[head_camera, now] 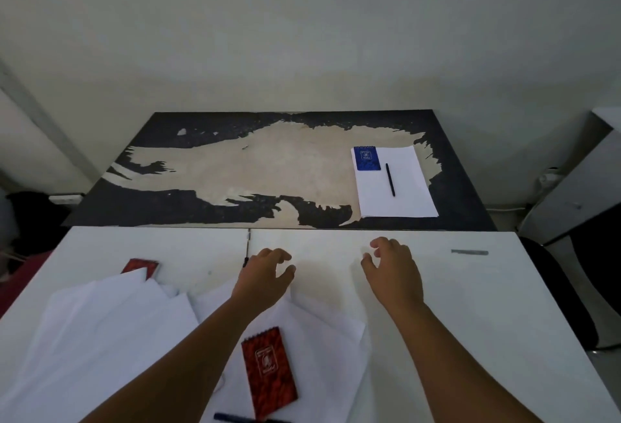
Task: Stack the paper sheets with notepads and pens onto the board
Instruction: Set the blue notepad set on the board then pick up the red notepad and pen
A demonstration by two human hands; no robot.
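Our left hand (265, 273) and right hand (393, 269) hover over the white table (487, 305), fingers loosely curled, holding nothing. Loose sheets (111, 321) lie under our left forearm with a red notepad (268, 372) on them; another red pad (141, 267) is half covered. On the board (235, 167), right side, sits a stack (400, 197) bearing a blue notepad (367, 158) and pen (390, 179).
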